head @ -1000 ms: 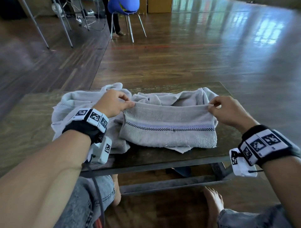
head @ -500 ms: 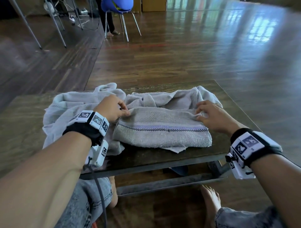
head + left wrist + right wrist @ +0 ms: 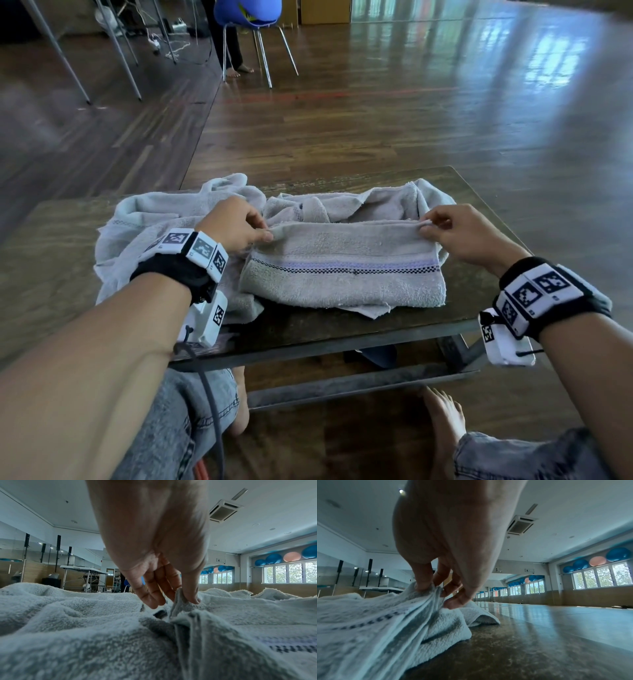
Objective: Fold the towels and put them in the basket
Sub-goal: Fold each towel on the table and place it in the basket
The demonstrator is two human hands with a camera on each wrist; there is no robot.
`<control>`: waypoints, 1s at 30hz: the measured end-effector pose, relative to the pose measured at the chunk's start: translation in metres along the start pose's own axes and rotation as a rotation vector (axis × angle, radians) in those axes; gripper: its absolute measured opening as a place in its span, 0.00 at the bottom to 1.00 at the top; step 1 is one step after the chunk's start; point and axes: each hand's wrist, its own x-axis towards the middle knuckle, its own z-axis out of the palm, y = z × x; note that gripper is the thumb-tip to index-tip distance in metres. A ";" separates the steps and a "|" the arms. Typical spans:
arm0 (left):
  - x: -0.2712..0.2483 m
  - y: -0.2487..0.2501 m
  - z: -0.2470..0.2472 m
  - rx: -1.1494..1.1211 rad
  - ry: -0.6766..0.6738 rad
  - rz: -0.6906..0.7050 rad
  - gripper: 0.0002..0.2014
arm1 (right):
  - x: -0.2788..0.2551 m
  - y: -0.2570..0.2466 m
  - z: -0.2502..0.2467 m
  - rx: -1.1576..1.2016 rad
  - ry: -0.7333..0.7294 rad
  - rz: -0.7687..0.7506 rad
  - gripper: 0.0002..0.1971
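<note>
A grey towel (image 3: 342, 274) with a purple and black checked stripe lies partly folded on the dark low table (image 3: 342, 329). My left hand (image 3: 263, 234) pinches the left end of its raised fold edge, thumb against fingers, as the left wrist view shows (image 3: 187, 599). My right hand (image 3: 426, 229) pinches the right end of that same edge; the right wrist view shows the cloth (image 3: 385, 622) bunched between thumb and fingers (image 3: 435, 589). A second, paler towel (image 3: 154, 219) lies crumpled to the left, partly under my left wrist. No basket is in view.
The table's right part (image 3: 486, 240) is bare dark surface, its front edge close to my knees. Beyond lies wooden floor with a blue chair (image 3: 246, 17) and metal table legs (image 3: 116, 51) far back left. My bare feet (image 3: 445, 421) rest under the table.
Both hands had pressed the fold down onto the table half a second ago; now they pinch its edge again and hold it slightly raised, the right hand further right.
</note>
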 end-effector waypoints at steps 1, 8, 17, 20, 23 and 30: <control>-0.001 0.000 -0.001 -0.006 0.004 0.004 0.07 | -0.001 0.000 -0.002 0.026 0.015 0.001 0.04; -0.008 0.002 -0.008 -0.078 0.051 0.012 0.07 | -0.010 0.003 -0.010 0.151 0.180 -0.043 0.03; -0.023 0.037 -0.054 0.093 0.052 0.144 0.09 | -0.017 -0.016 -0.037 -0.169 0.176 -0.136 0.07; -0.027 0.057 -0.076 0.072 0.137 0.223 0.08 | -0.017 -0.033 -0.062 -0.110 0.307 -0.119 0.10; -0.036 0.068 -0.085 -0.054 0.320 0.306 0.08 | -0.028 -0.049 -0.081 0.038 0.456 -0.164 0.12; -0.060 0.036 -0.027 0.003 -0.009 0.257 0.08 | -0.084 0.003 -0.055 -0.141 0.180 -0.126 0.08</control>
